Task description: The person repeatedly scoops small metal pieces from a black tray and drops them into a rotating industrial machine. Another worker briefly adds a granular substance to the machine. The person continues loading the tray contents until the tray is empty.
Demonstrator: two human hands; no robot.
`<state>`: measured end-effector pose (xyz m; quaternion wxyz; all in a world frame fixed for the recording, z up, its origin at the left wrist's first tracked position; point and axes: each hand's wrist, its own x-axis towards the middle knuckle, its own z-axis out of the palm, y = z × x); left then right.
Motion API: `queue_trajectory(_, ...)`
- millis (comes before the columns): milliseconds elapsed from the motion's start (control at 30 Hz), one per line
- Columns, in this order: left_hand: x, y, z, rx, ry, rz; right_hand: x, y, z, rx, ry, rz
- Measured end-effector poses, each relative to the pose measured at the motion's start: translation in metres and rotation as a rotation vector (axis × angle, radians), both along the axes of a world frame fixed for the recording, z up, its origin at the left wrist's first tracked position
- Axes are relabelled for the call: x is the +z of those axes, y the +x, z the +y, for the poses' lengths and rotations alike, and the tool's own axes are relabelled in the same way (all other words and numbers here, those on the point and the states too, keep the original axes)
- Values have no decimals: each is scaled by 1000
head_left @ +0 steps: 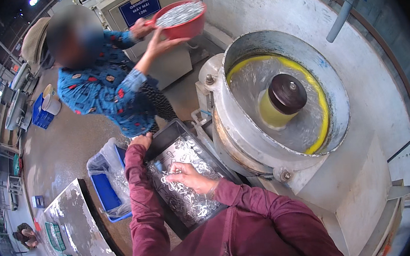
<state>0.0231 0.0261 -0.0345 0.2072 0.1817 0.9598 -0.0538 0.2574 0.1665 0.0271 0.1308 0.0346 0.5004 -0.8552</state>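
In front of me is a black plastic bin (pixel 180 125) with many small, shiny, curved metal pieces (pixel 193 205) spread over its bottom. My left hand (pixel 141 141) is closed over the bin's far left corner, gripping the rim. Inside the bin, my right hand (pixel 192 177) has its fingers curled around some of the metal pieces, palm side partly hidden. Across from me a co-worker (pixel 107 88) in a blue patterned top holds up a red bowl (pixel 185 30) heaped with small silvery pieces.
To the right stands a round tumbling machine (pixel 244 124) with a yellow inner ring, a dark-capped centre post and grey contents. A blue crate (pixel 105 189) with plastic lining sits left of the bin. A worn metal-topped table (pixel 81 228) stands further left. A grey cabinet (pixel 159 63) is behind.
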Motion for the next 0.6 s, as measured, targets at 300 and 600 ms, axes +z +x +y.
queue_trajectory(300,28,16,6,-22,20,-60,49,-5,5,-285,-337,-33)
queue_trajectory(600,26,3,9,-34,140,-101,62,-3,-5,-344,-287,80)
